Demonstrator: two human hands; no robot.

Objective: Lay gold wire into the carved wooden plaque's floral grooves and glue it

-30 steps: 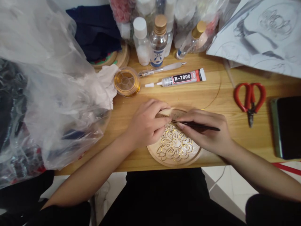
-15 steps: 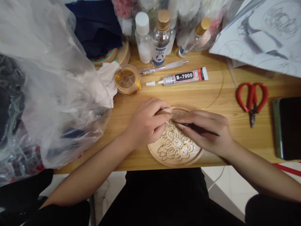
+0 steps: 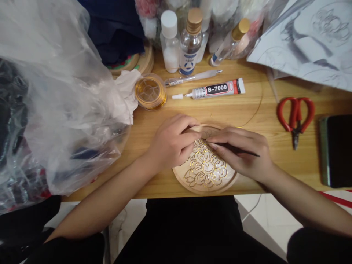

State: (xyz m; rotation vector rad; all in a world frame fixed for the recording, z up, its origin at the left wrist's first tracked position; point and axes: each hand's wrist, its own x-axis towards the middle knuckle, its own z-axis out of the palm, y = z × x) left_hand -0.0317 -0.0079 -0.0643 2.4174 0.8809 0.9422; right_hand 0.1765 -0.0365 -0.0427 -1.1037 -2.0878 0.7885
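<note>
A round wooden board [image 3: 189, 185] lies near the table's front edge, with a flower pattern [image 3: 208, 167] outlined in gold wire on its face. My left hand [image 3: 176, 141] is closed over the board's upper left rim, fingers curled; its index fingertip is close to the tool's point. Between the thumb and fingers of my right hand [image 3: 244, 150] are slim dark tweezers [image 3: 239, 149], tips down at the upper part of the pattern. Fingers hide the exact contact. Loose gold wire [image 3: 254, 115] curves across the table behind my right hand.
Behind the board are a spool of gold wire [image 3: 150, 91], a B-7000 glue tube [image 3: 217, 90], a pen [image 3: 194, 77] and several bottles [image 3: 189, 47]. Red-handled pliers [image 3: 295, 117] and a phone [image 3: 337, 150] lie right. Plastic bags [image 3: 68, 102] crowd the left; sketch sheets [image 3: 310, 47] back right.
The tweezers' rear end has shifted slightly right, and their tips have moved a little in my right hand. My left hand stays on the board. The whole view has shifted slightly.
</note>
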